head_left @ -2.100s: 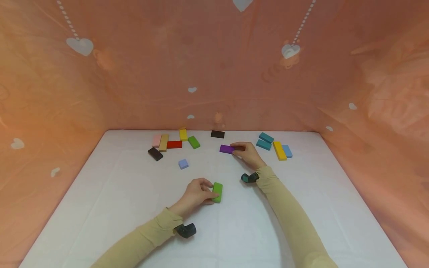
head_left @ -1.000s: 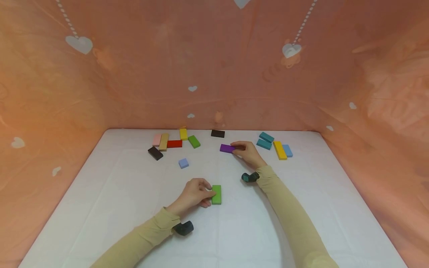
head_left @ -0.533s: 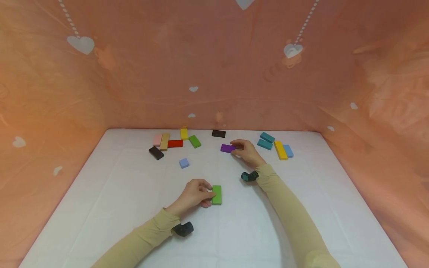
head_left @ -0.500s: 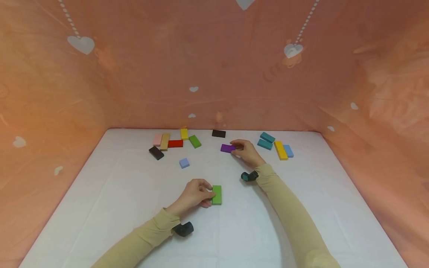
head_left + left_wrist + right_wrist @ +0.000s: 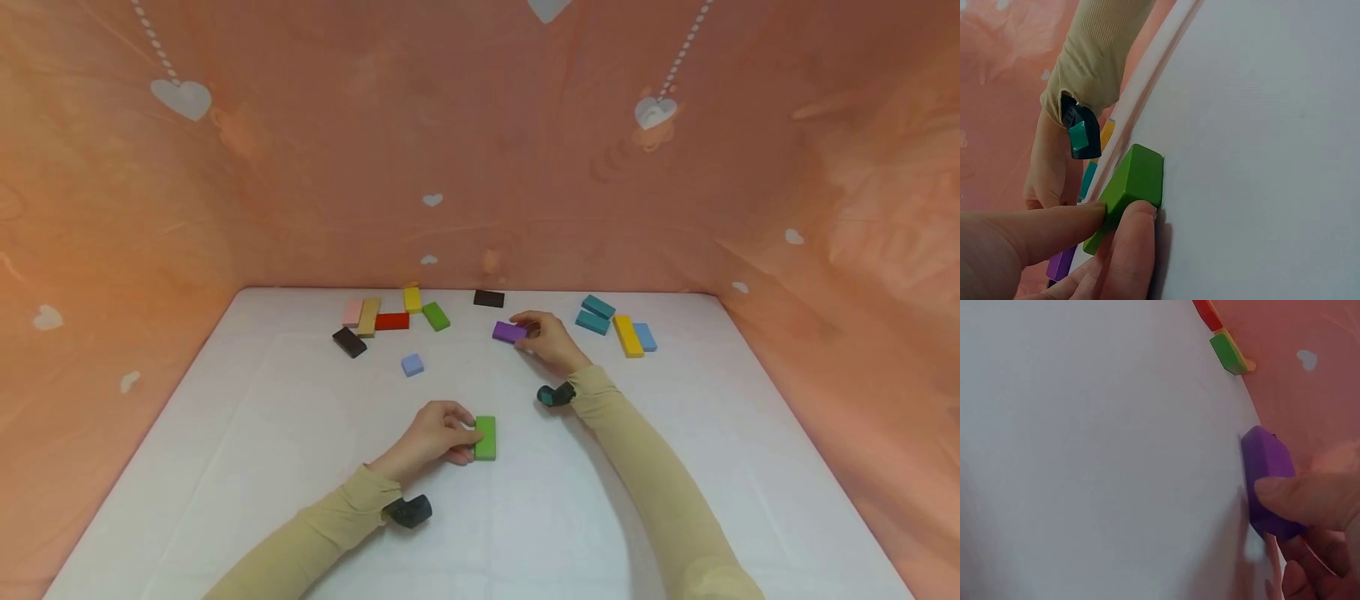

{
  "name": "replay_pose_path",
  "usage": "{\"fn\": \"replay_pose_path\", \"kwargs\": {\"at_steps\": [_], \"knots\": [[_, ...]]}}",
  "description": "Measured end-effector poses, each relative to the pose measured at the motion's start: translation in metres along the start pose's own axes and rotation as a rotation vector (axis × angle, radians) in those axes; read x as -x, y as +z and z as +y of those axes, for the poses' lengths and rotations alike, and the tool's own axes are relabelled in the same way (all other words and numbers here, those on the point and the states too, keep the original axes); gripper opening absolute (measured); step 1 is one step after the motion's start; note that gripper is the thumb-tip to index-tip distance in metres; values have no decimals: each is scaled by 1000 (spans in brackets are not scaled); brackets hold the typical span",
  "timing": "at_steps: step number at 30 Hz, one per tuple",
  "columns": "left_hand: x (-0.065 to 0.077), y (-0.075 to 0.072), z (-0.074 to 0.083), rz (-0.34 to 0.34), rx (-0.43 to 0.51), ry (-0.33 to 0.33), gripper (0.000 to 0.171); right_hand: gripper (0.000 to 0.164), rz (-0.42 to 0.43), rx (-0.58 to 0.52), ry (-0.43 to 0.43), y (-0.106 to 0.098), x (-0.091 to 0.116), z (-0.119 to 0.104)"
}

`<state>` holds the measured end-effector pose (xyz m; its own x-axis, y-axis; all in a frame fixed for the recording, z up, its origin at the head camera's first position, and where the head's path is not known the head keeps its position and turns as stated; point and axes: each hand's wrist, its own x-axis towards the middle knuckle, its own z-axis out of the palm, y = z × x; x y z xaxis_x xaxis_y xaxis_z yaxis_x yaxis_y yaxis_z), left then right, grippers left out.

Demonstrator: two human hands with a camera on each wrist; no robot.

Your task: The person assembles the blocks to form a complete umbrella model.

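My left hand pinches a light green block by its left side, near the middle of the white table. In the left wrist view the thumb and a finger meet the green block close to the tabletop. Farther back and to the right, my right hand holds a purple block at its right end. The right wrist view has the thumb across one face of the purple block, with the other fingers partly hidden beneath it.
Back left lie a pink block, a tan block, a red block and several others. A small periwinkle block is nearer. Teal blocks and an orange-yellow block lie back right. A black block sits by the back edge.
The green block has turned from slightly slanted to straight, its far end coming nearer, with my left hand still on it. The purple block has tilted slightly in my right hand.
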<state>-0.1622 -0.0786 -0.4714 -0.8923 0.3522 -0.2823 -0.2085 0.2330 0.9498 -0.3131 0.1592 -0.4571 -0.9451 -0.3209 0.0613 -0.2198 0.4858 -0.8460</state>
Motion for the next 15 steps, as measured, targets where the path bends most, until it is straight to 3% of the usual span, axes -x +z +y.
{"fn": "replay_pose_path", "kwargs": {"at_steps": [9, 15], "knots": [[0, -1, 1, 5, 4, -28, 31, 48, -57, -55, 55, 0, 0, -3], [1, -2, 0, -2, 1, -23, 31, 40, -69, -64, 96, 1, -1, -5]]}}
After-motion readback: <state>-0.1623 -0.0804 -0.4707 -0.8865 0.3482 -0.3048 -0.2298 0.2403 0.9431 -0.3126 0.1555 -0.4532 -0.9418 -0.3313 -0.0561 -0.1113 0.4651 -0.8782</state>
